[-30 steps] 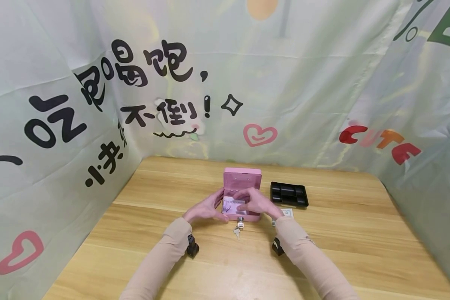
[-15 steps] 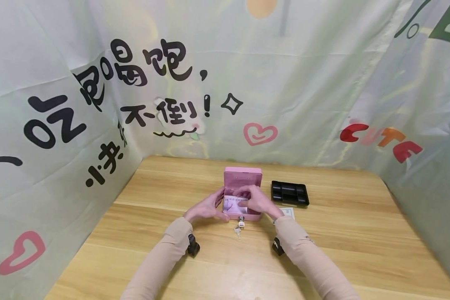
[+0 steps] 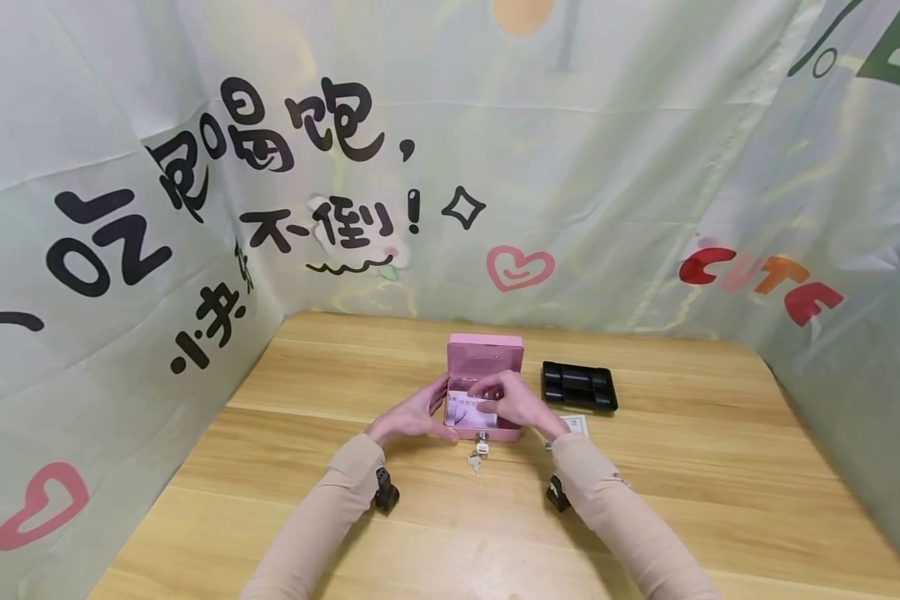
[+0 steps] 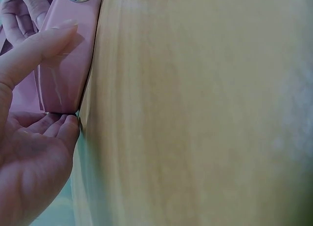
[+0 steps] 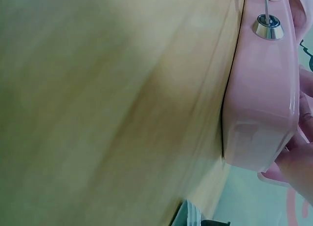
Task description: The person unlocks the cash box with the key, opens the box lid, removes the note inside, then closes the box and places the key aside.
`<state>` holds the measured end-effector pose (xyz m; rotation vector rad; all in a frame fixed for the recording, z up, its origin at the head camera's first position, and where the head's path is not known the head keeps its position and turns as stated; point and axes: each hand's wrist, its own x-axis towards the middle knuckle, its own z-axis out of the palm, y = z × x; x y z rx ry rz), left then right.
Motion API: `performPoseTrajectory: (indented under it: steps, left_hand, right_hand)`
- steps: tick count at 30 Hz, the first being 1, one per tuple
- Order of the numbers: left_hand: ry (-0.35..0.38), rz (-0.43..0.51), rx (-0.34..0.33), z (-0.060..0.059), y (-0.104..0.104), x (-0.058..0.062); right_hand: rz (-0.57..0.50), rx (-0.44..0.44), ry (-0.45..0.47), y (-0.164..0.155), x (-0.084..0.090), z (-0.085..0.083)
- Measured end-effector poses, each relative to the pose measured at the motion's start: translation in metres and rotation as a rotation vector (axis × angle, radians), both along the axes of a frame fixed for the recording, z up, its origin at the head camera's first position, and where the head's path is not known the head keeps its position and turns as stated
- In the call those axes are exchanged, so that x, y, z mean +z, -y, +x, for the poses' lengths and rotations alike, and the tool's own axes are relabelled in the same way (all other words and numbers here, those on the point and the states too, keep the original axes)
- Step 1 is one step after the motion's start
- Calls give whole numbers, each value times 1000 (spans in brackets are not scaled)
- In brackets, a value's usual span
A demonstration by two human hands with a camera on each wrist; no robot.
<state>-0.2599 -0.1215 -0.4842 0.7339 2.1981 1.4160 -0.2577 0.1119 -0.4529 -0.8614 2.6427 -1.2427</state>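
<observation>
A pink cash box stands on the table with its lid raised. My left hand holds its left front corner, thumb on the front wall and fingers against the side. Inside the box lies a printed paper sheet, tinted by the pink walls. My right hand reaches in over the right wall with bent fingers at the sheet; whether they pinch it is hidden. Keys hang at the front lock, one in the keyhole.
A black compartment tray lies to the right of the box. Banknote-like paper shows partly behind my right wrist. Printed cloth walls surround the wooden table at the back and sides.
The sheet in the box has shifted slightly, and my right fingers have moved a little over it. My left hand keeps its place on the box.
</observation>
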Motion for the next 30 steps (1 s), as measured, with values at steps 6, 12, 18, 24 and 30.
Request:
performPoseTrajectory:
  steps: [6, 12, 18, 24, 30]
  left_hand:
    - [22, -8, 16, 1, 0, 0]
    - [16, -16, 24, 1, 0, 1]
    - [9, -44, 43, 1, 0, 1]
    - [28, -26, 42, 1, 0, 0]
    - [21, 39, -12, 0, 0, 0]
  right_hand:
    - [-46, -14, -11, -3, 4, 1]
    - [-77, -94, -21, -8, 11, 7]
    - [-144, -161, -79, -15, 17, 11]
    - [-196, -182, -63, -24, 27, 15]
    - [-177, -211, 19, -45, 31, 16]
